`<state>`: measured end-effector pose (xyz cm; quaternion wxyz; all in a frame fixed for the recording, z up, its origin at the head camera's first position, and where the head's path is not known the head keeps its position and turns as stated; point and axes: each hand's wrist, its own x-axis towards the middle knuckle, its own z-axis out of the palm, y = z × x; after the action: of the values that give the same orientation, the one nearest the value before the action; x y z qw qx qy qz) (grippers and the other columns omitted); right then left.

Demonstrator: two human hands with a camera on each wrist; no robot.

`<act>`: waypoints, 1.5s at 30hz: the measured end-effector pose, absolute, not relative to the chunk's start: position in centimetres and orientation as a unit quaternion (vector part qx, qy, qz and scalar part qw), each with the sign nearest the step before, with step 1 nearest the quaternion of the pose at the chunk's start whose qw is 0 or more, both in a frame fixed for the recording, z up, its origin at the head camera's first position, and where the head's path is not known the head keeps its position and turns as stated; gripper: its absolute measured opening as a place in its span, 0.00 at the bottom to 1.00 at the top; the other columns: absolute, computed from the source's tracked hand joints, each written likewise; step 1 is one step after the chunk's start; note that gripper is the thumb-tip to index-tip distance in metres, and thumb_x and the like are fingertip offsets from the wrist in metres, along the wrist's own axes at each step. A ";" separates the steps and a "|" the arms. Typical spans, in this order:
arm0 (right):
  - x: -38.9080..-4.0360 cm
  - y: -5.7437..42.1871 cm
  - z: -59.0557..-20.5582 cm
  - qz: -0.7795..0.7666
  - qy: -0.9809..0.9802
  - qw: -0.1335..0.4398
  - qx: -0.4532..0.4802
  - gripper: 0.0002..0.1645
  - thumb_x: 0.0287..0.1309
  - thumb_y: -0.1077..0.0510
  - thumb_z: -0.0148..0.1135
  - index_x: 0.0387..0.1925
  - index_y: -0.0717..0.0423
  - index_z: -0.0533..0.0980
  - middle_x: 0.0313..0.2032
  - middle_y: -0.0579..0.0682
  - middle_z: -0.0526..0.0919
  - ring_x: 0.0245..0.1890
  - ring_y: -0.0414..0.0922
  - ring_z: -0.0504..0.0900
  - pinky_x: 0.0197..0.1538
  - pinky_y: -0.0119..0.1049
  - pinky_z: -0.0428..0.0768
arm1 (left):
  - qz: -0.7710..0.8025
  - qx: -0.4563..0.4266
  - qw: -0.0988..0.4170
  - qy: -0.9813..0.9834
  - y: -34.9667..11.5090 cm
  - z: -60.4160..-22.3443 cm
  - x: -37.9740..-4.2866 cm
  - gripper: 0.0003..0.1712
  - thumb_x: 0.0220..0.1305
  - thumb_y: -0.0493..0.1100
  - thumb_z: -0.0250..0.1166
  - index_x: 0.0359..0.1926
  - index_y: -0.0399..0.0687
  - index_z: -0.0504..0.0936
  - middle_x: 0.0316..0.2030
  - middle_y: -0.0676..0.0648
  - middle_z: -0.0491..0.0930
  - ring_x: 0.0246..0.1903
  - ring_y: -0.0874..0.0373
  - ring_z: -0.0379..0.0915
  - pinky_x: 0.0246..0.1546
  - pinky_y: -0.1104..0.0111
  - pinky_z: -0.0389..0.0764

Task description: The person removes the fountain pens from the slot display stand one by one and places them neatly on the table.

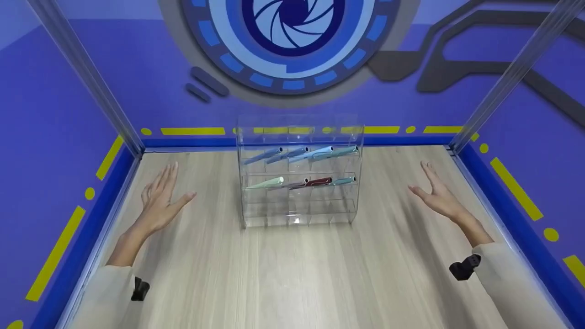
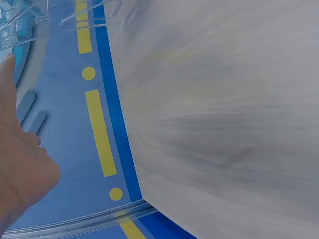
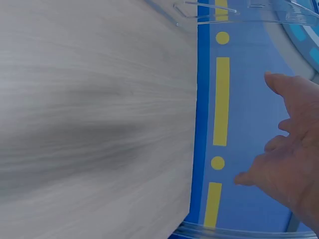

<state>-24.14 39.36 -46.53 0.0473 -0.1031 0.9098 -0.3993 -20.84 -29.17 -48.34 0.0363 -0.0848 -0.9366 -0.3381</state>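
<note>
A clear acrylic rack (image 1: 299, 208) stands on the wooden table, divided into small compartments on several levels. Across its upper level lie several capped-looking pens in blue and teal, among them a light blue pen (image 1: 315, 153). The level below holds a pale green pen (image 1: 267, 183), a dark red pen (image 1: 320, 182), a teal pen (image 1: 343, 181) and a dark one partly hidden. To the left of the rack my left hand (image 1: 160, 201) is held with fingers extended and thumb apart, holding nothing. My right hand (image 1: 438, 194) is on the opposite side, likewise spread and away from the rack.
Blue-purple panels with yellow dashes (image 1: 192, 131) enclose the back and both sides. Metal posts (image 1: 87, 77) rise at the rear corners. Bare wood-grain tabletop (image 1: 297, 274) lies in front of the rack. Each sleeve carries a small black device (image 1: 465, 267).
</note>
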 end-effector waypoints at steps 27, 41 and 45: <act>-22.5 36.4 -46.9 -0.544 0.821 0.035 -0.168 0.28 0.79 0.61 0.49 0.71 0.75 0.61 0.56 0.27 0.79 0.56 0.25 0.80 0.54 0.20 0.81 | -0.520 -0.088 0.003 -0.849 -26.5 -49.4 -21.3 0.37 0.81 0.44 0.51 0.83 0.51 0.46 0.77 0.34 0.57 0.77 0.37 0.48 0.75 0.34 0.45; -22.3 34.1 -47.1 -0.539 0.826 0.077 -0.145 0.26 0.78 0.56 0.52 0.68 0.70 0.69 0.52 0.30 0.83 0.53 0.32 0.84 0.53 0.24 0.83 | -0.550 -0.107 -0.019 -0.828 -24.7 -50.8 -21.5 0.36 0.82 0.43 0.49 0.82 0.49 0.46 0.78 0.36 0.57 0.76 0.39 0.52 0.74 0.44 0.54; -22.4 33.4 -47.3 -0.540 0.825 0.087 -0.145 0.26 0.78 0.56 0.53 0.68 0.69 0.69 0.54 0.36 0.83 0.52 0.32 0.84 0.53 0.24 0.83 | -0.556 -0.109 -0.030 -0.824 -24.0 -51.3 -21.7 0.36 0.81 0.43 0.49 0.82 0.49 0.47 0.78 0.36 0.57 0.76 0.39 0.52 0.74 0.44 0.55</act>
<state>-22.40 33.41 -47.30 0.0868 -0.1445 0.8248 -0.5397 -21.73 -24.02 -51.26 -0.0300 -0.1092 -0.8236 -0.5558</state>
